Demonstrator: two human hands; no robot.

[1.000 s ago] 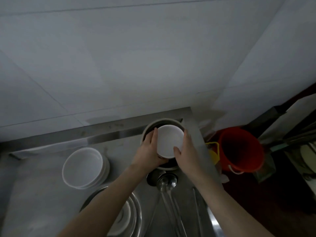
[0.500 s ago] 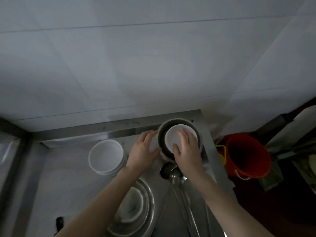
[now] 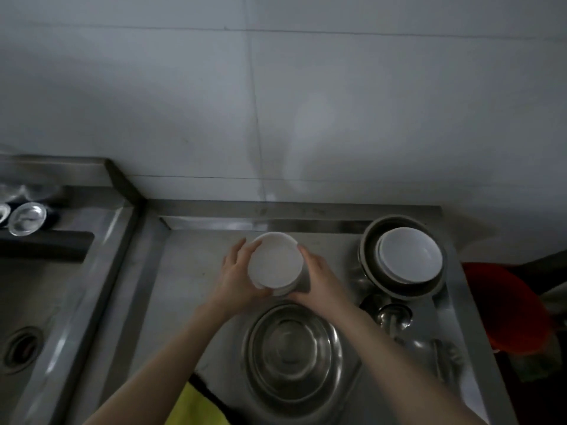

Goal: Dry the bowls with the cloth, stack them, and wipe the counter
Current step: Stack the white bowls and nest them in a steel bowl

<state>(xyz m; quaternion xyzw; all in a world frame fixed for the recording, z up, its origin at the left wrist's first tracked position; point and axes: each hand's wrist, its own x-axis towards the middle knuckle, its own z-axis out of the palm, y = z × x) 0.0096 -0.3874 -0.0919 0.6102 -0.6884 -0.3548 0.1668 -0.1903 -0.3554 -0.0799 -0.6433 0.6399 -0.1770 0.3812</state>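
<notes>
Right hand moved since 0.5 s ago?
Yes: the right hand went left. It was over the dark basin; now it is left of it, holding the white bowl stack.

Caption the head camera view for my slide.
Left hand and right hand grip stacked white round bowls at the stainless steel counter.

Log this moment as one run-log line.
phase: stacking | left hand: holds white bowl stack | right hand: holds same stack | other white bowl: in steel basin, right | yellow cloth: near edge, untouched
</notes>
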